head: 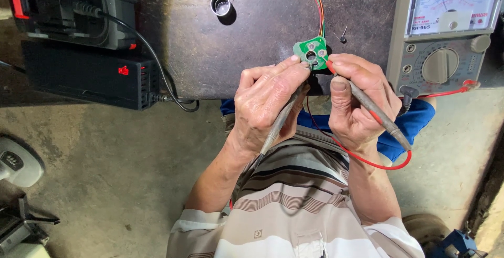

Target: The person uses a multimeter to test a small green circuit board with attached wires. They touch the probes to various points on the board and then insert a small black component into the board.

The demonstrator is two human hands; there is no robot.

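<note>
A small green circuit board (311,49) with round metal pads and a bundle of coloured wires (316,3) lies on a dark work surface. My left hand (265,100) grips a grey test probe (281,121), its tip at the board's lower edge. My right hand (357,100) holds a red-tipped test probe (378,116), its point touching the board's right side. A red lead (367,159) loops from that probe under my right wrist. Both hands sit close together just below the board.
An analog multimeter (446,32) with a dial stands at the right. A black power brick (86,76) and a black-and-red battery charger (68,8) lie at the left. A small metal cylinder (221,5) and a tiny screw (343,35) rest nearby.
</note>
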